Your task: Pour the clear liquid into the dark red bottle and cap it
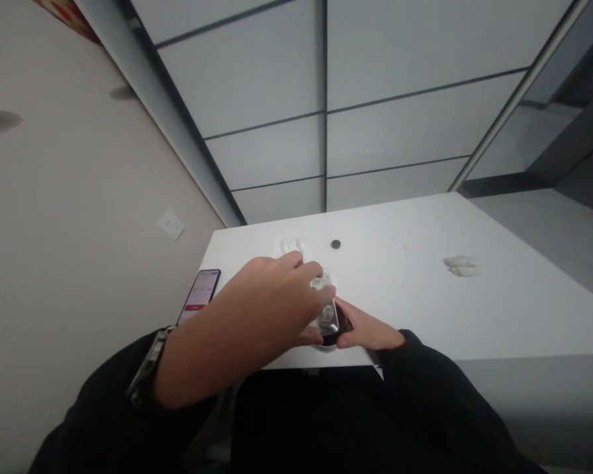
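Observation:
My left hand [271,296] reaches in from the left, a dark wristwatch [148,362] on its wrist, and its fingers pinch a clear plastic wrapping [326,309]. That wrapping covers a small dark flat object [340,327], which my right hand [368,329] holds from below and from the right. Much of the object is hidden behind my fingers and the plastic, so I cannot tell exactly what it is.
A smartphone [198,296] with a lit pink screen lies at the white table's [400,309] left edge. Crumpled white scraps [291,245], a small black disc [335,243] and a white crumpled tissue [462,265] lie farther back. A wall with a socket [170,225] runs along the left.

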Tool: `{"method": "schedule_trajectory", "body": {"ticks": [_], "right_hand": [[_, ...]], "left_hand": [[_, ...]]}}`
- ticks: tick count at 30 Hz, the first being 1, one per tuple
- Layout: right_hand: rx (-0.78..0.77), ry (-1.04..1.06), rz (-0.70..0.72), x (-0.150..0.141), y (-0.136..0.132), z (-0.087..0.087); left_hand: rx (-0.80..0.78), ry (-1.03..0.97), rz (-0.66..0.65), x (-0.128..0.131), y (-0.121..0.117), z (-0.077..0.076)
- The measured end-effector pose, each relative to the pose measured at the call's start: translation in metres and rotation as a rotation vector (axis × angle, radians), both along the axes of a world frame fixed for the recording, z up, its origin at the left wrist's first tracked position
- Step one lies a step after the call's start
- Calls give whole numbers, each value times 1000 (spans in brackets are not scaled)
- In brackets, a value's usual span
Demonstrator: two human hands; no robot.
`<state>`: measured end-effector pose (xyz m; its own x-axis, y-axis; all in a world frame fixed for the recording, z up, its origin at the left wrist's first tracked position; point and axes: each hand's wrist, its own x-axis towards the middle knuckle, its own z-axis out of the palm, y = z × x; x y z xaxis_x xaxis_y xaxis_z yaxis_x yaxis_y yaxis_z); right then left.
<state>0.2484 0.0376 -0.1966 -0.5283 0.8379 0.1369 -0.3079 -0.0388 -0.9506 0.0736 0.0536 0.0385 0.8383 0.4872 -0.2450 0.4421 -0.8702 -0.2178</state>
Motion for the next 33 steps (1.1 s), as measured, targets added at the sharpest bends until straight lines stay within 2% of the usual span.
{"method": "schedule_trajectory", "body": {"ticks": [5, 19, 23, 33], "right_hand": [[-16, -22, 1, 0, -1, 4], [-25, 7, 11, 1, -1, -3], [-19, 9, 13, 0, -1, -5], [-4, 4, 21, 0, -1, 1]], "left_hand": [[15, 27, 8, 2, -1, 1], [51, -6, -34, 6, -4, 0], [37, 25, -10, 9, -5, 0], [35, 33, -16, 13, -6, 1]]}}
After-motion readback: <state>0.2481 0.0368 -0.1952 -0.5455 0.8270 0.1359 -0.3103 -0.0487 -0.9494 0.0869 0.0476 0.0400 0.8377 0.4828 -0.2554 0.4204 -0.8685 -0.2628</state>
